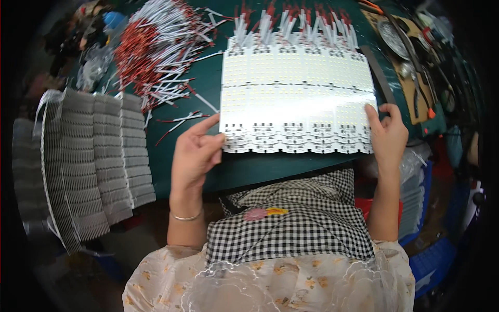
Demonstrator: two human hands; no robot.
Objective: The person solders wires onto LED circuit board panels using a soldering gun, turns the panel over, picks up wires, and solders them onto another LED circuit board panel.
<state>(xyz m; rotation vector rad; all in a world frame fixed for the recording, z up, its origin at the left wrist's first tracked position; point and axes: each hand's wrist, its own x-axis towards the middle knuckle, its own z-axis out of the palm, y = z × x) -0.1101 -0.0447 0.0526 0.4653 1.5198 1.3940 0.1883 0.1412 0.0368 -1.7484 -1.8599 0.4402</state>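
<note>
Head view, from the lower rim upward: a pale floral garment [306, 283] with puffed sleeves comes first, then a black-and-white checked apron [291, 236] bearing a pink and yellow patch. Beside the lap on the right, blue crates [431, 262] stand below the table's level. A thin bracelet [186, 218] circles the left wrist

Farther up, both hands meet a stack of white circuit panels [299, 106] at the near edge of a dark green table [249, 169]. The left hand [196, 148] is at the lower left corner, thumb and forefinger close together against the edge, the other fingers curled in. The right hand [387, 135] is at the right edge, thumb laid on the face and fingers bent outside it — how firmly either one grips, or what lies under the panels, I cannot tell. The near borders of the panels overlap in scalloped steps, and rows of small yellowish squares cover the faces

To the left stands a bank of grey ribbed strips [96, 166], packed in rows. Beyond it, a loose heap of white and red wires [150, 57] spreads over the table, a few lying apart toward the panels. At the panels' far edge, upright bunches of similar wires [296, 26] stick out — red at the tips. On the far right, a round metal dish [393, 40] rests on brown cardboard [416, 112]
</note>
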